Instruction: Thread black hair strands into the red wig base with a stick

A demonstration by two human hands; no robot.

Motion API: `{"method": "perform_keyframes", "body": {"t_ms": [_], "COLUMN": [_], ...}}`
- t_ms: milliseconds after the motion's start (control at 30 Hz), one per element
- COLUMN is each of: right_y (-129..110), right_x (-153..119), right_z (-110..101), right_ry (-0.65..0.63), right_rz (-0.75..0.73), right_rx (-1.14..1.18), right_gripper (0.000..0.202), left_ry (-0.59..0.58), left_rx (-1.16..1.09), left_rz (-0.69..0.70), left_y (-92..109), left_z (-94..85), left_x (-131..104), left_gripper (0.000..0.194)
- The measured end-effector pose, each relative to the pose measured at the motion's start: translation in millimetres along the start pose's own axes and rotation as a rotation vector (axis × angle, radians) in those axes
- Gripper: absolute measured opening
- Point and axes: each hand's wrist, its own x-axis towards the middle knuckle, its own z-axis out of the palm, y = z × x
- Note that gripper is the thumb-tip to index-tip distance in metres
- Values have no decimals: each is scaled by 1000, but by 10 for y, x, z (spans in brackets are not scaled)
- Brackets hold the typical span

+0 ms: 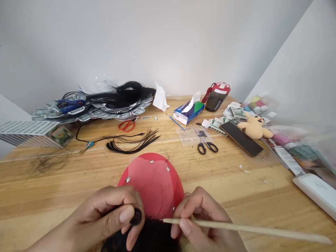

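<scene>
In front of me stands a red rounded head form (151, 185), with sheer netting held on it by silver pins (151, 161). Black hair (153, 236) covers its near side. My left hand (107, 213) pinches a folded loop of black hair strands (136, 217) between thumb and fingers, at the form's left side. My right hand (204, 220) is closed around a slim pale wooden stick-like tool (252, 228). Its tapered tip points left, at the edge of the hair where the netting starts; any fine point on it is too small to make out.
Loose black strands (131, 143), red-handled scissors (126, 126) and black scissors (207, 147) lie beyond the form. Further off are a black hair bundle (128, 92), a tissue pack (189, 111) and a cup (217, 97). A phone (241, 138) and plush toy (254, 126) lie right.
</scene>
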Motion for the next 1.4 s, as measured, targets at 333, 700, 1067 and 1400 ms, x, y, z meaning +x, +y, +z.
{"method": "perform_keyframes", "body": {"t_ms": [333, 700, 1067, 1400], "right_y": [-26, -43, -236, -311], "right_x": [-22, 91, 65, 82], "right_z": [14, 14, 30, 69], "right_ry": [18, -16, 35, 98], "right_rz": [37, 34, 198, 255], "right_rx": [22, 175, 131, 155], "right_gripper": [40, 45, 49, 43], "left_ry": [2, 31, -25, -29], "left_rx": [10, 35, 139, 183], "left_rz": [6, -6, -15, -33], "left_y": [9, 6, 22, 11], "left_z": [9, 58, 33, 48], "left_x": [14, -3, 6, -23], "left_gripper": [54, 55, 56, 53]}}
